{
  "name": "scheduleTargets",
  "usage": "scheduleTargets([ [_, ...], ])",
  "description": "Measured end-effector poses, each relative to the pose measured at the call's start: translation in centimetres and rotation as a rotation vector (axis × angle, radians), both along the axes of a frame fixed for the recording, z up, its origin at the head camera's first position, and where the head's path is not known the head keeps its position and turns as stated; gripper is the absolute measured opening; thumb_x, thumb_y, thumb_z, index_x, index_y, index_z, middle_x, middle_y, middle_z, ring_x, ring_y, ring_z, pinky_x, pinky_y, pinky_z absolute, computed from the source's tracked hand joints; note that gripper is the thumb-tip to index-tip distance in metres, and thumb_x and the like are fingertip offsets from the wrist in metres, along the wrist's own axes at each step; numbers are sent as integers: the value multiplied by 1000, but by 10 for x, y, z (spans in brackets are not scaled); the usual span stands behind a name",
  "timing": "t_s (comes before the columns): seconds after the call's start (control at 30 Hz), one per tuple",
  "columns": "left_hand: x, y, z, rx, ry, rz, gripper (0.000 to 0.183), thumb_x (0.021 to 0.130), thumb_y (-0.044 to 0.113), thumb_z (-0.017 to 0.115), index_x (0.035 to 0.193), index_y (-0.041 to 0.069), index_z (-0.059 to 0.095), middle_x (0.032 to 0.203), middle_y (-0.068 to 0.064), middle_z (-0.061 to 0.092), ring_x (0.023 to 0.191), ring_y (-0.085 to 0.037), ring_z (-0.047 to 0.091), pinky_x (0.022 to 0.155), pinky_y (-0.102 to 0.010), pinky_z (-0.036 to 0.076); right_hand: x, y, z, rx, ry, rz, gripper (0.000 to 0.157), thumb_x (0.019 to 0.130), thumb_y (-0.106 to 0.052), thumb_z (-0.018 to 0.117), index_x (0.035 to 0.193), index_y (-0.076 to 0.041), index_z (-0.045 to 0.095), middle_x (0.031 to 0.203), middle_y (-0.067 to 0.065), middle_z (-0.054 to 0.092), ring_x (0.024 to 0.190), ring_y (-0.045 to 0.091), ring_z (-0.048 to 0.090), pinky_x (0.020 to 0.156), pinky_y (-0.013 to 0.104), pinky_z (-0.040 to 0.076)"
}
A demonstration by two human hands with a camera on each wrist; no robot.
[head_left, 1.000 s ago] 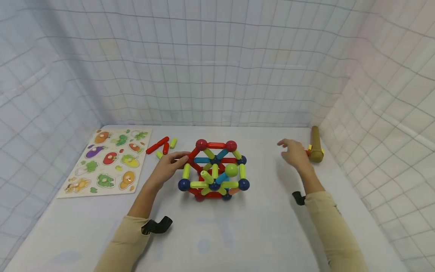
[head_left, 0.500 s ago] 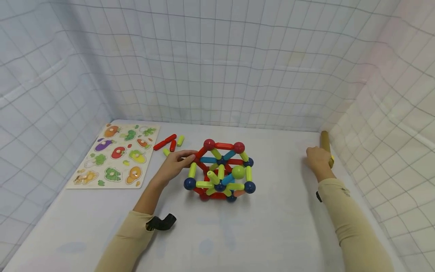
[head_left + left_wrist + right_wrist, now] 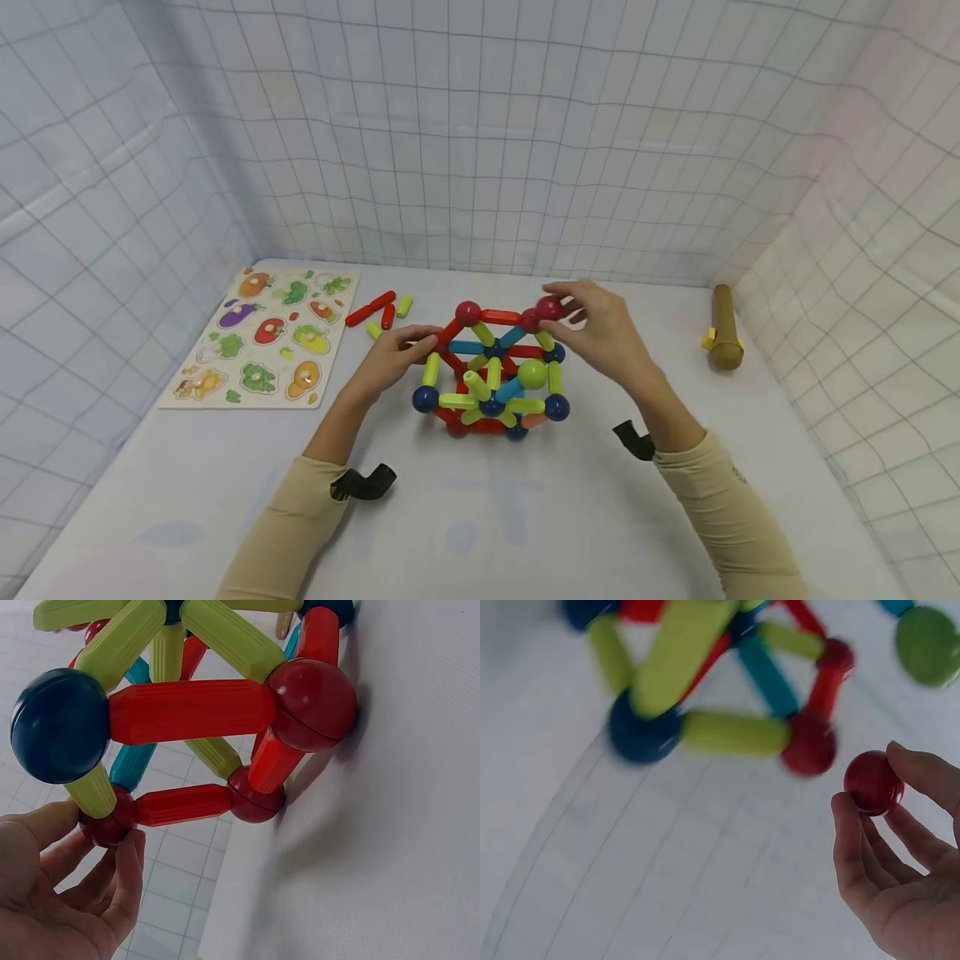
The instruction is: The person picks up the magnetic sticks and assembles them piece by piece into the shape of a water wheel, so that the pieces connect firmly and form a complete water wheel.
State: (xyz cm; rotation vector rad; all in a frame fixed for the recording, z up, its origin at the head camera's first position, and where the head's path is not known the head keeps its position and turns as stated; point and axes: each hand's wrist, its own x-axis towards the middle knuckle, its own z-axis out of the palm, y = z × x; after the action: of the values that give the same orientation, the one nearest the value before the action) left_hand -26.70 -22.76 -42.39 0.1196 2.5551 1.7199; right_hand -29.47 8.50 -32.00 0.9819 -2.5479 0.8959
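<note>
A frame of coloured rods and balls (image 3: 491, 408), like a magnetic building set, stands mid-table. My left hand (image 3: 397, 358) pinches a red corner ball (image 3: 110, 821) at its left side, thumb on one side and fingers on the other. In my right hand (image 3: 611, 337) is a loose red ball (image 3: 874, 783), held between thumb and fingertips. It is close to the frame's upper right red ball (image 3: 810, 742); the right wrist view shows a small gap between the two. A green ball (image 3: 533, 374) tops a blue rod at the front of the frame.
A board with vegetable pictures (image 3: 262, 337) lies at the left. Several loose red rods (image 3: 371, 308) and green rods (image 3: 405, 305) lie behind my left hand. Far right is a brown tube-shaped toy (image 3: 724, 329) with yellow bits at its sides. Gridded white cloth (image 3: 480, 167) walls the table.
My right hand reached right to the brown toy, then came back left to the frame with a red ball. My left hand stays on its corner ball. The head view shifted slightly.
</note>
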Motion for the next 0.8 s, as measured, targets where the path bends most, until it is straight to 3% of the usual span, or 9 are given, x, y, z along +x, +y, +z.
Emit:
scheduleTargets([
  [0.1, -2, -2, -5, 6, 0, 4, 45, 101, 36, 51, 137, 9, 55, 128, -17, 64, 111, -33, 64, 109, -56, 39, 24, -33, 8, 8, -4, 191, 44, 83, -16, 77, 123, -7, 62, 112, 7, 69, 92, 18, 68, 80, 33, 58],
  [0.23, -1, -1, -6, 14, 5, -4, 46, 99, 40, 52, 135, 11, 57, 126, -16, 65, 110, -32, 65, 108, -57, 39, 40, -59, 7, 97, -20, 302, 35, 83, -18, 78, 115, -12, 66, 110, 1, 70, 95, 13, 66, 82, 30, 57],
  [0.37, -1, -1, -6, 8, 23, -18, 46, 99, 39, 53, 134, 10, 57, 127, -16, 65, 110, -32, 65, 106, -55, 42, 45, -69, 2, 170, -15, 306, 31, 83, -19, 77, 112, -14, 68, 109, -1, 71, 100, 12, 65, 86, 30, 57],
  [0.6, 1, -2, -4, -6, 32, -23, 44, 100, 38, 52, 135, 11, 57, 128, -15, 64, 109, -31, 65, 106, -56, 41, 47, -75, -4, 239, 4, 284, 37, 82, -21, 79, 116, -16, 67, 112, 0, 71, 103, 17, 65, 88, 30, 55],
  [0.8, 1, -4, -3, 8, 28, -17, 46, 99, 39, 53, 135, 12, 57, 130, -15, 63, 110, -31, 65, 106, -56, 41, 49, -77, -3, 276, 30, 262, 40, 81, -26, 79, 118, -19, 66, 115, -2, 69, 102, 13, 64, 85, 29, 56],
])
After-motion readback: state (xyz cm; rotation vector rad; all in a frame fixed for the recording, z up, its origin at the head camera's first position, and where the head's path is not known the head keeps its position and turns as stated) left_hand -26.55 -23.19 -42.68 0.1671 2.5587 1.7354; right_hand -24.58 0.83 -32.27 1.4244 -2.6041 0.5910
